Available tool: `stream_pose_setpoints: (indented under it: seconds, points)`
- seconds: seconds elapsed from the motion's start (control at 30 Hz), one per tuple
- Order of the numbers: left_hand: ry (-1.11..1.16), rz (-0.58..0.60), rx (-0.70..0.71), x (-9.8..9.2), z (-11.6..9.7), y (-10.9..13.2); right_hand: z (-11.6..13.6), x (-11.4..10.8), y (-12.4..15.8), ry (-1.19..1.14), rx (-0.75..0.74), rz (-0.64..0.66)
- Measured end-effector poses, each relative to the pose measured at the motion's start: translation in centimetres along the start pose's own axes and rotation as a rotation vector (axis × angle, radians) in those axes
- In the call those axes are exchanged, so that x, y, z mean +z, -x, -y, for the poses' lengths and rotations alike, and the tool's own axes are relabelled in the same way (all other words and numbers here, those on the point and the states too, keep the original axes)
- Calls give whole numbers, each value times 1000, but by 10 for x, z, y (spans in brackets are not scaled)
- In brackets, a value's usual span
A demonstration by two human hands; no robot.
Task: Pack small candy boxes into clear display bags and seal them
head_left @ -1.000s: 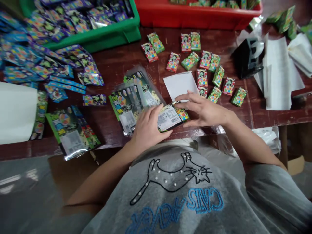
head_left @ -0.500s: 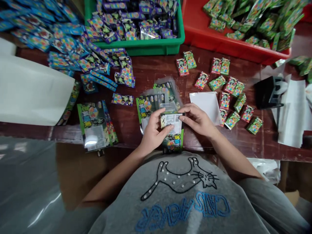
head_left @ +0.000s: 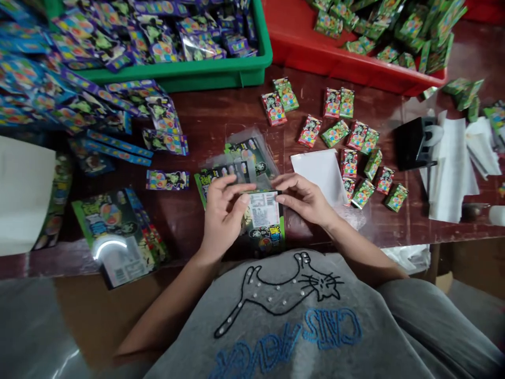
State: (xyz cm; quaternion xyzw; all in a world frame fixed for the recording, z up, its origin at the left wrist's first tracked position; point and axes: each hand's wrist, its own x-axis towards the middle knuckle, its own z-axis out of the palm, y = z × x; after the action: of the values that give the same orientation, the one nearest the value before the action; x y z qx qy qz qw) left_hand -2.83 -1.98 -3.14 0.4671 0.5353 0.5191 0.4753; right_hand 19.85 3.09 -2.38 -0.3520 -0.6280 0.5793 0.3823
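A flat printed box (head_left: 265, 231), green and black with a white barcode label, stands at the table's front edge close to my shirt. My left hand (head_left: 224, 218) pinches its upper left corner between thumb and fingers. At the upper right corner, my right hand (head_left: 304, 199) grips it with thumb and forefinger. A clear plastic flap shows along the top edge between the two hands. Just behind lie similar flat boxes (head_left: 252, 152) with clear plastic parts, overlapping one another and partly covered by my left hand. A white sheet (head_left: 319, 171) lies beside my right hand.
Small red candy packs (head_left: 310, 131) and green candy packs (head_left: 335, 133) lie at right. Behind are a green bin (head_left: 169, 81) of purple packs and a red bin (head_left: 335, 63) of green packs. A black tape dispenser (head_left: 414, 142) stands far right; more printed boxes (head_left: 118, 231) lie left.
The camera view has shifted, so the table things sit differently in the picture. My left thumb has moved from the label's middle to the box's upper left corner. My right hand stays at its corner.
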Motion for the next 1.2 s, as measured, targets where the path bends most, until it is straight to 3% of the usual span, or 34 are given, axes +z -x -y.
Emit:
stream_pose_setpoints:
  seconds: [0.1, 0.2, 0.3, 0.43, 0.67, 0.87, 1.07, 1.2]
  points:
    - [-57, 88, -69, 1, -9, -9, 3, -10, -3, -2, -5, -24]
    - [-146, 184, -133, 1, -24, -18, 11, -22, -8, 60, 18, 71]
    - [-185, 217, -150, 4, -35, -25, 20, -29, -12, 50, 130, 125]
    - [-226, 199, -157, 13, -40, -30, 21, -22, -11, -58, 285, 14]
    - [-293, 189, -176, 16, -49, -38, 21, -18, -10, -57, 305, -125]
    - [-299, 327, -116, 7, -43, -42, 34, -35, -5, 23, 252, -17]
    - [-220, 352, -69, 8, -35, -44, 34, -45, -10, -28, 309, 1]
    - [-224, 368, -77, 9, -38, -46, 34, -51, -7, -37, 242, 117]
